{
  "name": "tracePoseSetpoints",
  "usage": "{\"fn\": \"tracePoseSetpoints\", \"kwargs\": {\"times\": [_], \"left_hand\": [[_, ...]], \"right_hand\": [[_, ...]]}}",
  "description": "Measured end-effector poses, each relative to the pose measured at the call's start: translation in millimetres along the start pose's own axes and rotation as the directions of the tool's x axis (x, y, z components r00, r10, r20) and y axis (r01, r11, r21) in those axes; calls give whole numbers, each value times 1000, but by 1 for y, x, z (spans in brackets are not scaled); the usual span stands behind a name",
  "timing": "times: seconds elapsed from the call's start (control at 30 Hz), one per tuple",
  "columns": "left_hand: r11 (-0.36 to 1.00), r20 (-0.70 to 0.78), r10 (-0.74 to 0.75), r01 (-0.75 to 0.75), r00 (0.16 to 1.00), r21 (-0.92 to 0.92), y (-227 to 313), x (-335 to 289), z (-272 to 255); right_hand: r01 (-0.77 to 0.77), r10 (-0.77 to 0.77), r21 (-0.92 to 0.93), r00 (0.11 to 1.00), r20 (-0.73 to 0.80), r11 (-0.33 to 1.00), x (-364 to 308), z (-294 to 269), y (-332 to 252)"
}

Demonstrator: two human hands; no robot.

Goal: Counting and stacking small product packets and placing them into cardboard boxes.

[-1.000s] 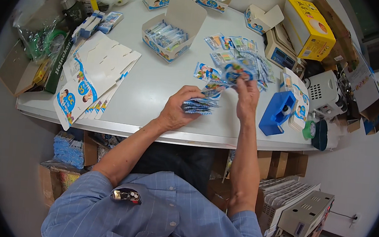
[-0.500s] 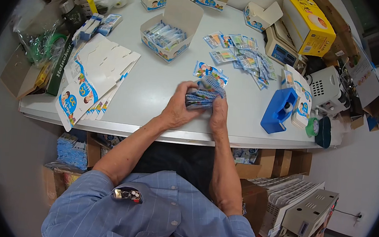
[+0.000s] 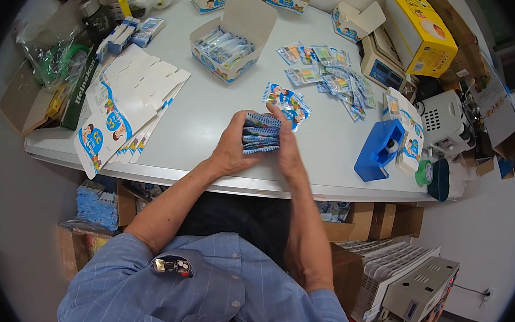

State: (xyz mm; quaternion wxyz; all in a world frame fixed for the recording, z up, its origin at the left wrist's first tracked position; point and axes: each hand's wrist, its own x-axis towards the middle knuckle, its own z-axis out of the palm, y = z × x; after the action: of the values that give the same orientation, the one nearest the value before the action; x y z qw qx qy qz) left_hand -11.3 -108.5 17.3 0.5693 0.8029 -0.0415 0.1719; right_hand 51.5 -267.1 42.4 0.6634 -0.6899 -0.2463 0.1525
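A stack of small blue-and-white printed sachets (image 3: pixel 262 134) stands on edge between my hands, just above the table's near side. My left hand (image 3: pixel 229 145) wraps its left side, fingers partly hidden beneath. Against the stack's right side presses my right hand (image 3: pixel 289 149), one digit reaching up over the far corner. Just beyond the hands, a few loose sachets (image 3: pixel 293 111) lie flat on the table. Farther off, an open white carton (image 3: pixel 231 74) with its lid raised holds a row of similar sachets. A loose pile of sachets (image 3: pixel 340 76) spreads to its right.
Flattened printed cartons (image 3: pixel 120 102) lie at the left. To the right are a blue tape dispenser (image 3: pixel 379 149), a stack of printed card (image 3: pixel 413 140), a scale (image 3: pixel 383 62) and a yellow box (image 3: pixel 421 35). Open cardboard boxes (image 3: pixel 349 223) sit under the table edge.
The stack has shifted slightly left and its sachets are now squared up; the one that stuck up at the top no longer does. My right hand has moved left against its side.
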Motion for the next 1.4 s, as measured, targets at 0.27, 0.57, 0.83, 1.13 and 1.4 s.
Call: {"fn": "tracePoseSetpoints", "kwargs": {"times": [0.27, 0.57, 0.83, 1.13, 1.4], "left_hand": [[996, 69, -45, 40, 997, 74, 13, 3, -2], [998, 52, 13, -17, 999, 69, 14, 4, -1], [997, 81, -53, 48, 995, 60, 13, 3, -2], [998, 85, -25, 20, 996, 53, 18, 5, -4], [1000, 99, -21, 20, 995, 17, 18, 7, -2]], "right_hand": [[353, -121, -794, 933, 340, 495, 53, -73, -55], [276, 133, -845, 919, 372, 459, 73, -94, -46], [5, 223, -949, 972, 80, 315, 119, -49, -38], [340, 262, -903, 876, 406, 264, 139, -89, -63], [325, 378, -930, 850, 367, 171, 214, -127, -36]]}}
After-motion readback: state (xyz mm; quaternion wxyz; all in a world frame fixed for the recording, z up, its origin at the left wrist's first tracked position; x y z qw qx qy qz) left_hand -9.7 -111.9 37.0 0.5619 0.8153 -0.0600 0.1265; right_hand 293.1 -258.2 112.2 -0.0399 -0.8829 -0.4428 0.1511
